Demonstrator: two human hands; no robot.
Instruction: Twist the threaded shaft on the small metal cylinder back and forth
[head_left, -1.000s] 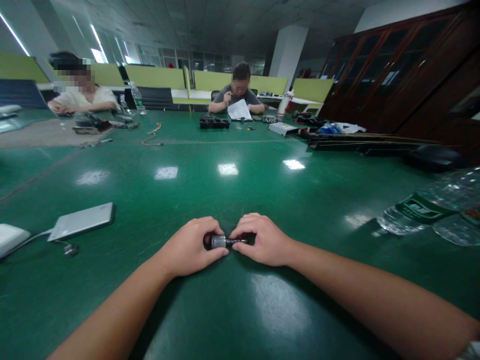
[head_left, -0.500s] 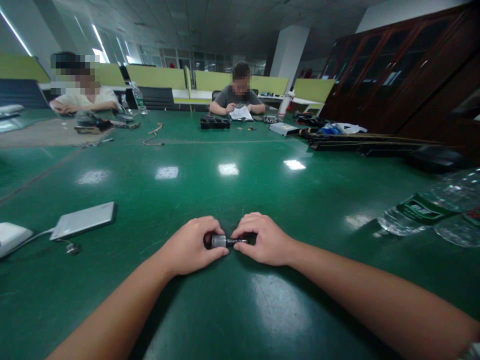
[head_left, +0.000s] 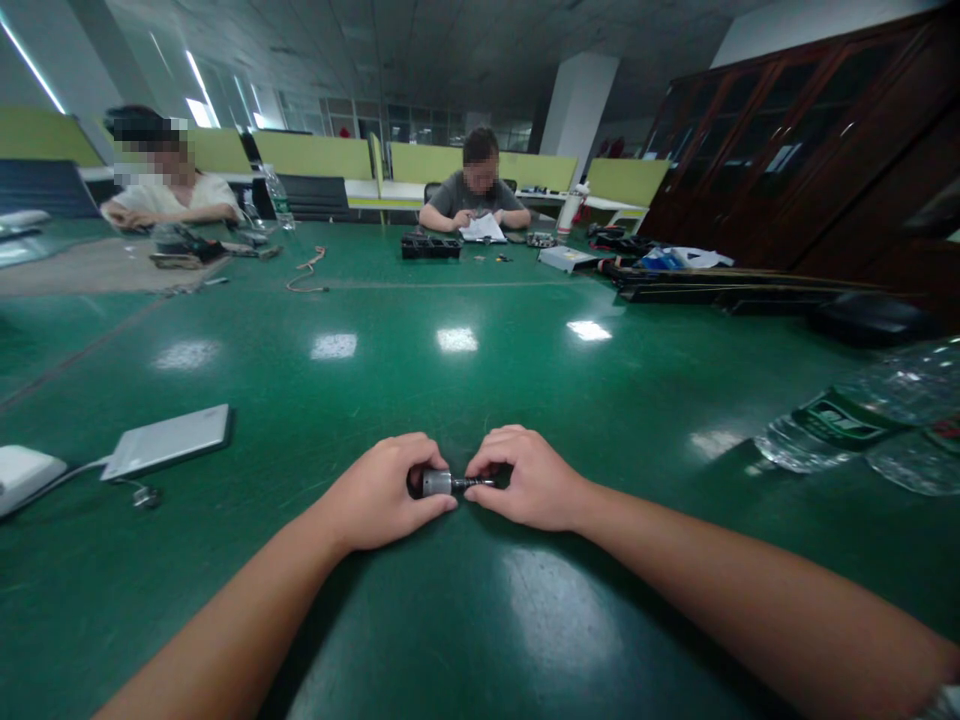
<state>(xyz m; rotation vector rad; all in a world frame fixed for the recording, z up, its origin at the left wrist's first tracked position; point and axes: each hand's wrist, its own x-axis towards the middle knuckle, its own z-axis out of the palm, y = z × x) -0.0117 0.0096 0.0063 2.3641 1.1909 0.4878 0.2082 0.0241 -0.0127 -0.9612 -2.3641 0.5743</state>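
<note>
Low over the green table [head_left: 390, 380], a small silver metal cylinder [head_left: 437, 482] lies sideways between the thumb and fingers of my left hand [head_left: 379, 495]. From its right end a thin dark ridged shaft [head_left: 459, 483] sticks out toward my right hand [head_left: 536, 480]. The right thumb and fingertips close around that shaft, and its tip shows inside the curl of the fingers. The cylinder's left end is partly hidden in my left palm. Whether the shaft is a screw, a spring or a worm is too small to tell.
On the left are a silver flat box [head_left: 169, 440] with a cable and a white device [head_left: 26, 475]. Clear plastic bottles [head_left: 840, 420] lie at right. Two people sit across the table, near a black tray [head_left: 430, 246] and scattered parts. Dark strips [head_left: 750, 285] lie at far right.
My right fingertips have shifted very slightly to the right along the shaft, away from the cylinder. My left hand and the cylinder stay where they were.
</note>
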